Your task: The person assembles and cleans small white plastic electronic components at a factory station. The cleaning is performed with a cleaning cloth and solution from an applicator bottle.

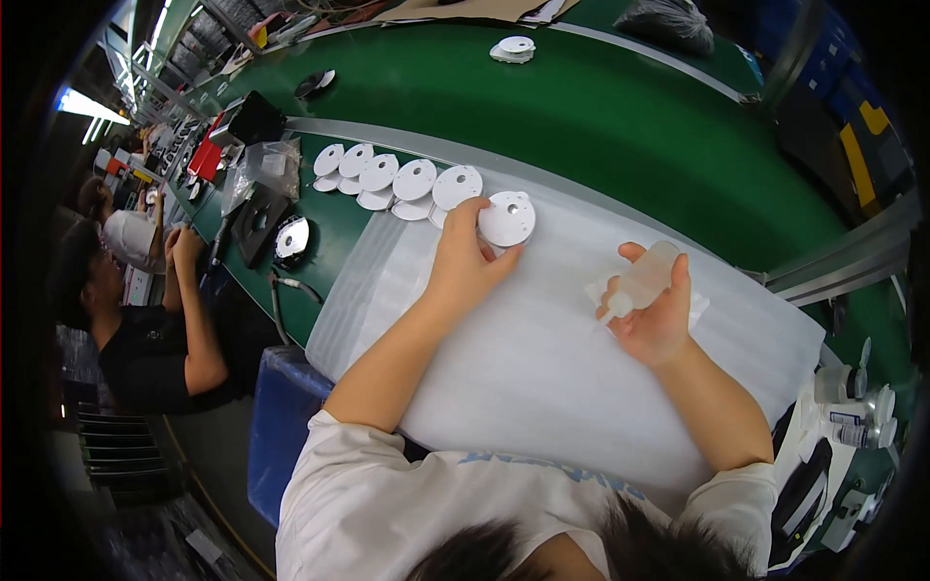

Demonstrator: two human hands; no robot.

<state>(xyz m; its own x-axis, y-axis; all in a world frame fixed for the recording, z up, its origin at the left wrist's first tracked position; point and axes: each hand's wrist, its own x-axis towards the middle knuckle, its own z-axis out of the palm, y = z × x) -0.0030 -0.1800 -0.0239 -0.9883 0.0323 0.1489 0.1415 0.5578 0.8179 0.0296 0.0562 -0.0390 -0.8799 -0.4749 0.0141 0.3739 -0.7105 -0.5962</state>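
Observation:
My left hand grips a round white disc with a small dark hole near its middle, thumb and fingers closed on its left and lower edge. To the left of it, a row of similar white discs stands in leaning, overlapping pairs, running from the padded sheet onto the green bench. In my right hand lies a translucent squeeze bottle, tilted with its nozzle pointing down and left. The fingers curl around it. A whitish, crumpled piece shows behind that hand; its kind is unclear.
White foam sheeting covers the work surface before me. Beyond a metal rail runs a green belt carrying another white disc stack. A black-and-white round part lies at left, near a seated co-worker. Small bottles stand at right.

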